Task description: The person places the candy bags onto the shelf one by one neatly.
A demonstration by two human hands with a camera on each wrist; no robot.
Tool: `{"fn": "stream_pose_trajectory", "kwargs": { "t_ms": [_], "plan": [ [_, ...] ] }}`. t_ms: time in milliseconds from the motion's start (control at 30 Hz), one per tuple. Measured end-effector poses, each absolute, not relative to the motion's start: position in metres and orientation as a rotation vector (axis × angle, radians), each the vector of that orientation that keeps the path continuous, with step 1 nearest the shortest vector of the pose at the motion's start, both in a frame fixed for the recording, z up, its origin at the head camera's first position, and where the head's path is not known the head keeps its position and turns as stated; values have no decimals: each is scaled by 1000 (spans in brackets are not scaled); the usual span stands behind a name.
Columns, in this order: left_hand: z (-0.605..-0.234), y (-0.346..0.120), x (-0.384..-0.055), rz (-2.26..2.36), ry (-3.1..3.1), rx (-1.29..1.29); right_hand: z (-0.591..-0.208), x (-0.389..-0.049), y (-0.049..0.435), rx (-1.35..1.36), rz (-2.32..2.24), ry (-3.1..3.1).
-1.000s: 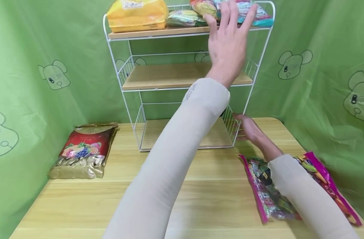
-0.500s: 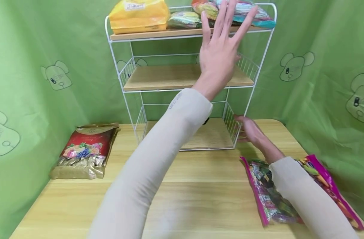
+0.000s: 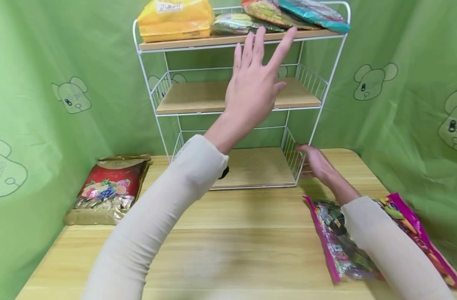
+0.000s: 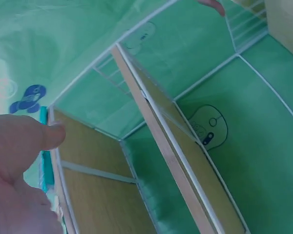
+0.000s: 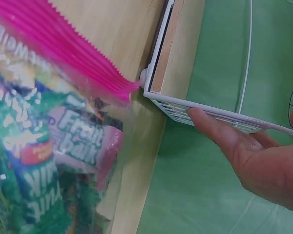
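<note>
A white wire rack [image 3: 200, 112] with three wooden shelves stands at the back of the table. My left hand [image 3: 251, 85] is raised in front of the middle shelf [image 3: 198, 96], fingers straight and spread, holding nothing. Its fingertips overlap the front edge of the top shelf in the head view. My right hand [image 3: 317, 166] rests with extended fingers against the outside of the rack's lower right wire side [image 5: 183, 113]. On the top shelf lie a yellow bag [image 3: 174, 21], a green-and-clear bag [image 3: 236, 23], an orange patterned bag [image 3: 267, 11] and a teal-edged bag [image 3: 312, 14].
A red and gold fruit-printed bag [image 3: 110, 183] lies on the table [image 3: 228, 250] at the left. Under the right forearm lies a pink-edged candy bag [image 3: 337, 237]. Green curtains [image 3: 33, 62] with bear-head drawings enclose the table on the left, back and right.
My left hand has come down and leftward, away from the bags on the top shelf, uncovering the orange and teal-edged bags. The right hand stays at the rack's lower side.
</note>
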State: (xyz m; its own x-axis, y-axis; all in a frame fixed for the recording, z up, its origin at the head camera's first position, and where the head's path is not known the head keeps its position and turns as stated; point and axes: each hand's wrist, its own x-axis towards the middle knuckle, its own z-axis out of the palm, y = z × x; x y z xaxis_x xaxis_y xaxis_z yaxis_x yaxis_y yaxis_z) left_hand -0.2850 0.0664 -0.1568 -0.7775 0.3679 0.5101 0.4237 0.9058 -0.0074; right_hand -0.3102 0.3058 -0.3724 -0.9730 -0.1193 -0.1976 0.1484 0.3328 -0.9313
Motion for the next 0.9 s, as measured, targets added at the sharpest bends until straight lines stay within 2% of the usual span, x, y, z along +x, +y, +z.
{"fn": "stream_pose_trajectory", "kwargs": {
  "t_ms": [233,467,733,900],
  "plan": [
    [-173,28,-265,-645,-2461,-634,-374,-309,306,38,-1713,2343],
    [-188,-39,-260,-1101,-2165,-677,-374,-308,306,19,-1684,2364],
    [-197,-133,-260,-1224,-2108,-247,-369,-308,305,15,-1675,2376],
    [-216,-191,-265,-1133,-2186,29,-370,-308,305,17,-1679,2370]
  ]
}}
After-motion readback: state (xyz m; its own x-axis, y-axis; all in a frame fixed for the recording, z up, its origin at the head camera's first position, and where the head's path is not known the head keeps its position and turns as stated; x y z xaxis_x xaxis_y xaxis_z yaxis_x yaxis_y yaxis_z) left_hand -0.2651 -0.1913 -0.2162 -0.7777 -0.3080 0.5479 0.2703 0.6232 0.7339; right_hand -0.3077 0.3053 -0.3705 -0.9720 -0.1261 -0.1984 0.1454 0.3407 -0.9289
